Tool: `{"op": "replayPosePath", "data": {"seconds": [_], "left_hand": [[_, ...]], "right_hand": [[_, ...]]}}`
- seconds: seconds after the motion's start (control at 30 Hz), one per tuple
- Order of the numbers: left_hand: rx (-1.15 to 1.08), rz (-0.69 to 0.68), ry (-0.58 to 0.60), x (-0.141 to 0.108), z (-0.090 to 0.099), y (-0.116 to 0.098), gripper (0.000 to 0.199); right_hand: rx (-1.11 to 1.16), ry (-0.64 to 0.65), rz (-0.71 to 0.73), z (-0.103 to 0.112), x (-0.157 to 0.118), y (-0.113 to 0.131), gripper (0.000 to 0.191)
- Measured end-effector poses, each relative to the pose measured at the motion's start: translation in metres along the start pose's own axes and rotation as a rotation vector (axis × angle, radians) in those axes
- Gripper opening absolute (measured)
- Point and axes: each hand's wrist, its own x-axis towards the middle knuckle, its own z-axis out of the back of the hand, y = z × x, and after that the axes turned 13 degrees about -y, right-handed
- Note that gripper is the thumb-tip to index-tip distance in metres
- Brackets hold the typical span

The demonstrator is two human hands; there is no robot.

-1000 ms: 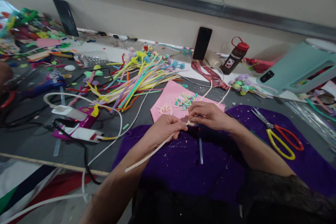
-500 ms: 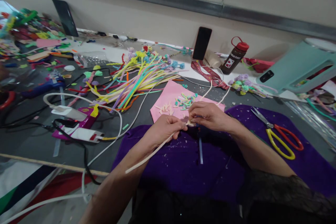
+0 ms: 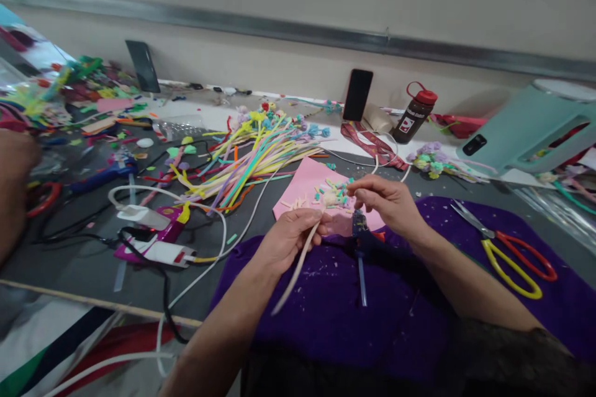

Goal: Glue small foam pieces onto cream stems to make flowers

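My left hand (image 3: 298,232) is closed in a pinch around a cream pipe cleaner (image 3: 297,273). Its long end slants down toward me, and a small cream tuft (image 3: 329,200) tops the other end. My right hand (image 3: 386,205) is apart from it, thumb and fingers loosely bent with a gap between them, beside a pile of short cut pipe cleaner pieces (image 3: 338,189). Those pieces lie on a pink sheet (image 3: 305,177). Below my right hand is a dark blue glue gun (image 3: 360,224), partly hidden, with a clear glue stick (image 3: 362,282) jutting toward me.
Scissors (image 3: 503,251) lie on a purple cloth (image 3: 288,304) at right. Bundled pipe cleaners (image 3: 251,167), a power strip (image 3: 162,239) with cables, a phone (image 3: 357,95) and a bottle (image 3: 414,115) stand around. Another person's hand (image 3: 16,180) shows at far left.
My right hand has drawn away from the tuft, up and to the right, exposing the glue gun. The pipe cleaner now points more steeply downward. Another person's hand has come further into view.
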Motion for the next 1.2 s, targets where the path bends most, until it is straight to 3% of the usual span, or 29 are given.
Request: {"op": "replayPosePath", "data": {"seconds": [0.13,0.23,0.37,0.47,0.7,0.97,1.07,1.2], "left_hand": [[-0.124,-0.083,-0.072,-0.002,-0.003,0.001,0.024],[-0.180,-0.127,-0.060,-0.003,-0.006,0.004,0.024],[-0.234,-0.160,0.022,-0.003,-0.011,0.009,0.025],[-0.223,-0.170,0.017,-0.003,-0.015,0.013,0.027],[-0.167,-0.175,0.099,-0.008,-0.023,0.014,0.031],[-0.267,-0.201,-0.034,-0.006,-0.014,0.010,0.022],[-0.260,-0.201,-0.116,-0.005,-0.010,0.009,0.020],[-0.220,-0.201,-0.120,-0.006,-0.011,0.011,0.017]], "right_hand": [[0.127,0.159,-0.267,-0.019,-0.010,-0.001,0.023],[0.203,0.242,-0.413,-0.032,-0.019,-0.001,0.025],[0.299,0.274,-0.482,-0.042,-0.024,-0.002,0.021],[0.352,0.310,-0.505,-0.044,-0.025,-0.004,0.023],[0.400,0.298,-0.517,-0.047,-0.027,0.000,0.021],[0.079,0.174,-0.263,-0.044,-0.032,0.004,0.019],[0.017,0.165,-0.222,-0.044,-0.033,0.003,0.018],[-0.031,0.164,-0.188,-0.045,-0.033,0.002,0.016]]}}
